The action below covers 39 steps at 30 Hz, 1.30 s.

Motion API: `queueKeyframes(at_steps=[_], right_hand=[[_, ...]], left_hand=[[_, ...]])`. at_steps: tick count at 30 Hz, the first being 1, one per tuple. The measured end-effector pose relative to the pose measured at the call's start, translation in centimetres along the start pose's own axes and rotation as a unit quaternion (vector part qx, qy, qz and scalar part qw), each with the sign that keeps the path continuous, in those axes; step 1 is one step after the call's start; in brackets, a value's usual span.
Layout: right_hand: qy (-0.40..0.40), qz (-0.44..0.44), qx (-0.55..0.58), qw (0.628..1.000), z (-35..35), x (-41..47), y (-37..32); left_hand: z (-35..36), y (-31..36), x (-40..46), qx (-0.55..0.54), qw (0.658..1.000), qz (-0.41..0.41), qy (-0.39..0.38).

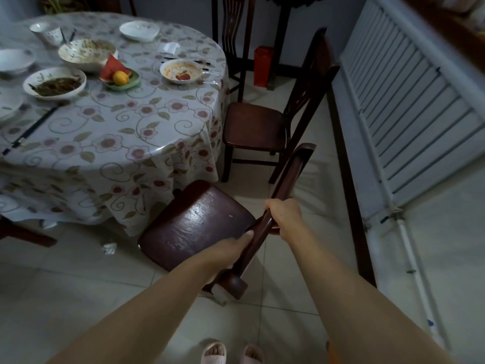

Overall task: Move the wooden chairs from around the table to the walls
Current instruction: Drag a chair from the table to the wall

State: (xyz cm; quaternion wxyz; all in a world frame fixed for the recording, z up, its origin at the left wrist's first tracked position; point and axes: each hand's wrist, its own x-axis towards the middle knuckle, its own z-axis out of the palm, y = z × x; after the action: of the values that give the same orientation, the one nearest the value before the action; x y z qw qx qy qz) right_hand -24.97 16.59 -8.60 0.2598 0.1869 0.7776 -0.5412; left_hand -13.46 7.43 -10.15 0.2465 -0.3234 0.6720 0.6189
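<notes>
— What do the fingers hold?

— The fingers of the right hand (284, 214) are closed around the top rail of the near chair (199, 224), a little past the middle of the rail. The left hand (231, 252) is closed on the same rail, closer to the person, near the rail's end.

— And where is this chair?

— It stands on the tiled floor (78, 279), its seat pointing toward the counter (118, 122), with the front edge of the seat just beside the hanging flowered cloth. The back is tilted toward the person.

— Are there other chairs?

— Yes. A second chair (254, 127) stands just behind it, its seat close to the counter's edge. A third chair (233, 35) is further back, near the wall.

— What is on the counter?

— Plates and bowls, some with food, a green plate with watermelon and a lemon (120, 77), and chopsticks. On the right runs a white slatted panel (409, 95). Two slippers (232, 354) show at the bottom.
</notes>
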Motion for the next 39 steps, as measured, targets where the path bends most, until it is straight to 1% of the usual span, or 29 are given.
queueKeyframes(at_steps=[2,4,7,12,15,21,27,31,35,39], right_hand=[[-0.004,0.000,-0.006,1.000,0.0,0.0,-0.1],[-0.012,0.001,-0.008,1.000,-0.1,0.2,-0.1],[-0.023,0.000,-0.002,1.000,-0.2,0.5,0.0],[-0.018,-0.013,0.008,1.000,-0.6,1.0,-0.4],[-0.018,-0.023,0.021,0.999,-1.1,1.4,-1.4],[-0.008,-0.029,0.042,0.999,-4.0,1.7,-3.0],[0.008,-0.028,0.052,0.998,-9.0,2.2,-3.6],[0.018,-0.032,0.059,0.998,-13.7,3.1,-3.8],[0.014,-0.038,0.068,0.997,-19.4,4.9,-4.0],[0.007,-0.043,0.078,0.996,-25.4,7.8,-4.2]], left_hand=[[0.3,0.5,-0.2,0.009,0.996,0.070,-0.059],[0.5,0.5,-0.2,0.066,0.990,0.098,-0.075],[1.0,0.3,0.4,0.146,0.985,0.085,-0.031],[1.6,1.0,1.3,0.199,0.976,0.088,-0.003],[1.8,2.2,1.8,0.213,0.973,0.087,0.001],[3.6,5.1,2.0,0.198,0.975,0.093,-0.024],[7.9,8.0,1.5,0.199,0.974,0.092,-0.052],[12.3,10.2,1.5,0.193,0.974,0.098,-0.070],[17.5,12.6,2.2,0.199,0.972,0.103,-0.069],[23.4,15.4,3.8,0.183,0.976,0.109,-0.053]])
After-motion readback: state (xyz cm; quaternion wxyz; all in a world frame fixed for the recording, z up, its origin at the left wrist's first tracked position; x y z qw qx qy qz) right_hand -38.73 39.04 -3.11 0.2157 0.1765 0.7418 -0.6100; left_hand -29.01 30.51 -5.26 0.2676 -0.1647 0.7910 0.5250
